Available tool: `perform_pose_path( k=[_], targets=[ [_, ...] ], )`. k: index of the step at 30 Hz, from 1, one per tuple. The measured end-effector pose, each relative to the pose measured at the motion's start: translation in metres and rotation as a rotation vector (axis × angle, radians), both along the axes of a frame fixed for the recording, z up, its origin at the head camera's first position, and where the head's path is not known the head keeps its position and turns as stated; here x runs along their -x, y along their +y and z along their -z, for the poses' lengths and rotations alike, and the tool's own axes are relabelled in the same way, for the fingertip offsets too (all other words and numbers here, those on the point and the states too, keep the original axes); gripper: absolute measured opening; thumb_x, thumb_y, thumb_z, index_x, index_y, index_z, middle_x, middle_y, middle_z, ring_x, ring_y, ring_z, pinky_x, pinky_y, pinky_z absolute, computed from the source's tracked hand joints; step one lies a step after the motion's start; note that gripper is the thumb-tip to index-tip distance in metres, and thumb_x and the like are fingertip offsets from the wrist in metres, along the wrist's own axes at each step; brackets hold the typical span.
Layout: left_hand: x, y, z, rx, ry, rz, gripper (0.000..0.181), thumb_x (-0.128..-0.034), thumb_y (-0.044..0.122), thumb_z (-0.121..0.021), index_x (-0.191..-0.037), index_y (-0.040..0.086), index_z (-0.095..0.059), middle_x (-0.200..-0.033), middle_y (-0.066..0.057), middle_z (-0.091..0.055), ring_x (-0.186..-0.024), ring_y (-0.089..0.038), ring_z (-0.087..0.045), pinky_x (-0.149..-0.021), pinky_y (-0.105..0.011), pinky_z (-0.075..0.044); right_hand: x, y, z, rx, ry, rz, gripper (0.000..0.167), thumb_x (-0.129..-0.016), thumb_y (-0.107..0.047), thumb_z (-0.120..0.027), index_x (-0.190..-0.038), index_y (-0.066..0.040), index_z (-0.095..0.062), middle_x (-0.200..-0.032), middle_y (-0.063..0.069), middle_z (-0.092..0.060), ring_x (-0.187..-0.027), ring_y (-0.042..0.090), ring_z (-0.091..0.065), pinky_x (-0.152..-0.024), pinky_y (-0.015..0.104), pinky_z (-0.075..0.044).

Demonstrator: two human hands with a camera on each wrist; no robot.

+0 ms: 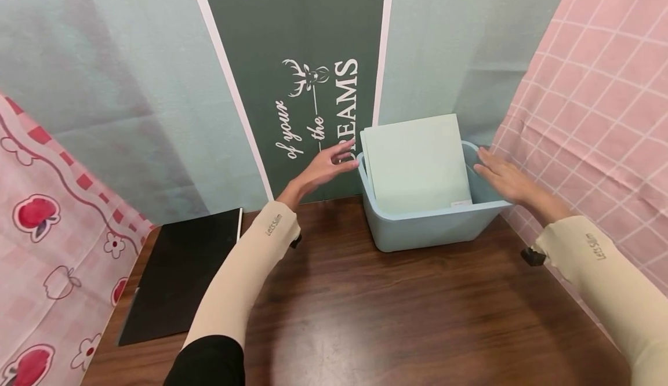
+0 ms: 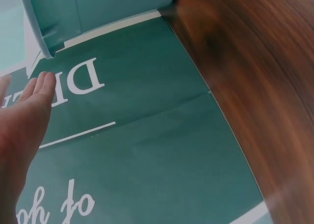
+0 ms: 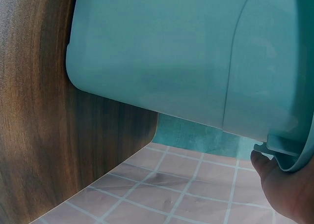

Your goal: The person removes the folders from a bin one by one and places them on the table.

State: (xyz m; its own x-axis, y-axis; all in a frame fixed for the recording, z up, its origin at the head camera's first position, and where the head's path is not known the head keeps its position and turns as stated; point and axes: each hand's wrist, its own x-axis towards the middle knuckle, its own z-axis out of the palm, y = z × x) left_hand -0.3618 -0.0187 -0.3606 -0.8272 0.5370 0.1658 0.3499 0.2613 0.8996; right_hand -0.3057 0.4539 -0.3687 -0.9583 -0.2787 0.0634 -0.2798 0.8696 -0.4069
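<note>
A light blue plastic bin (image 1: 428, 229) stands on the wooden table against the back wall. Pale mint folders or boards (image 1: 417, 166) lean upright inside it, rising above the rim; how many there are is hard to tell. Just left of the bin's left rim is my left hand (image 1: 323, 166), its fingers loosely extended and holding nothing. The left wrist view shows this hand (image 2: 27, 118) slightly apart from the rim. At the right rim lies my right hand (image 1: 503, 177) with fingers nearly straight. In the right wrist view, the hand (image 3: 284, 184) meets the rim's underside.
A flat black folder (image 1: 182, 270) lies at the table's left side. Pink checked cloth (image 1: 590, 113) hangs close on the right, and a fruit-patterned cloth (image 1: 52, 247) on the left. The brown tabletop (image 1: 391, 310) stretches in front of the bin.
</note>
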Motion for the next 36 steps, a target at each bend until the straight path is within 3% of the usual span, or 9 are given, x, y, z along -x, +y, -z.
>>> perform_pose_path(
  k=[7, 20, 36],
  targets=[
    [0.007, 0.010, 0.002, -0.004, -0.011, -0.019, 0.074, -0.1021, 0.036, -0.071, -0.166, 0.017, -0.038, -0.171, 0.001, -0.037, -0.155, -0.024, -0.039, -0.124, -0.045, -0.038, 0.001, -0.001, -0.001, -0.006, -0.011, 0.001, 0.071, -0.117, -0.039, -0.027, -0.164, 0.011, -0.007, -0.171, 0.032, -0.003, -0.157, 0.056, -0.006, -0.127, 0.067, -0.006],
    [0.015, 0.028, -0.002, 0.042, -0.039, -0.063, 0.075, -0.0998, 0.043, -0.072, -0.165, 0.023, -0.041, -0.169, -0.011, -0.037, -0.153, -0.025, -0.042, -0.120, -0.044, -0.043, 0.000, -0.002, -0.001, 0.032, 0.007, -0.004, 0.069, -0.117, -0.037, -0.030, -0.163, 0.012, -0.011, -0.171, 0.033, -0.006, -0.156, 0.057, -0.008, -0.127, 0.067, -0.007],
    [0.021, 0.040, -0.002, 0.049, -0.034, -0.066, 0.076, -0.1009, 0.041, -0.071, -0.166, 0.019, -0.039, -0.172, -0.005, -0.034, -0.156, -0.027, -0.038, -0.122, -0.041, -0.040, -0.001, -0.002, -0.003, 0.017, -0.023, 0.008, 0.070, -0.117, -0.038, -0.027, -0.164, 0.010, -0.008, -0.171, 0.031, -0.003, -0.157, 0.056, -0.006, -0.127, 0.067, -0.004]
  ],
)
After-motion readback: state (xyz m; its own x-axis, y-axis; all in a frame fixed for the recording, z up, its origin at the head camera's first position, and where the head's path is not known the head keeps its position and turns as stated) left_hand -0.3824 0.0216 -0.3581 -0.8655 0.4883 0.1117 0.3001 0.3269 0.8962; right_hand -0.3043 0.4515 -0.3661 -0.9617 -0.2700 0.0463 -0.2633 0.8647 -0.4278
